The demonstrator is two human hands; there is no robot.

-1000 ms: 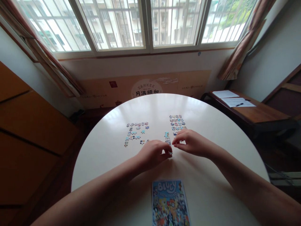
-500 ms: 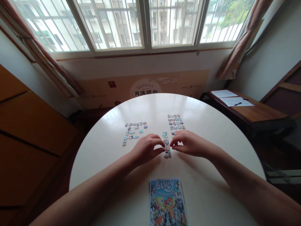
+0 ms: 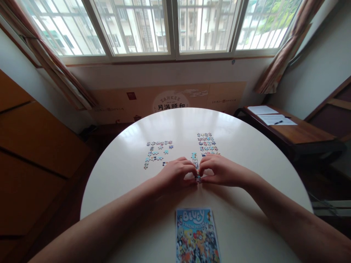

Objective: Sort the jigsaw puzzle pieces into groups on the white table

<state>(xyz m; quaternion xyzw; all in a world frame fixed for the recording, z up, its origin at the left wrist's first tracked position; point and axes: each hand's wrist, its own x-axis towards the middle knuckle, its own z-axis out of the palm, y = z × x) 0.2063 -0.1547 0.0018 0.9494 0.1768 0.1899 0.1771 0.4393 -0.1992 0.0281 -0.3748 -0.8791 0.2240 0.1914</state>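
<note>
A narrow strip of joined jigsaw pieces [image 3: 195, 159] lies on the white round table [image 3: 120, 212], its far end showing between my hands. From the left, my left hand [image 3: 177, 173] closes on the strip's near part, thumb and fingers curled to its edge. My right hand [image 3: 223, 171] mirrors it from the right, fingertips at the same part. The two sets of fingertips almost meet and hide some of the pieces. Nearer to me is a picture sheet [image 3: 197, 235] headed "Bluey", crowded with cartoon figures.
Scattered jigsaw pieces [image 3: 155, 158] lie to the left of my hands. Rows of more pieces [image 3: 207, 140] sit beyond my right hand. A wooden side table [image 3: 309, 131] at the right bears papers [image 3: 276, 119] and a pen. Behind the round table is a barred window [image 3: 145, 27].
Both hands have come closer together and slightly nearer me, closing in on the lower part of the strip. The view has shifted slightly.
</note>
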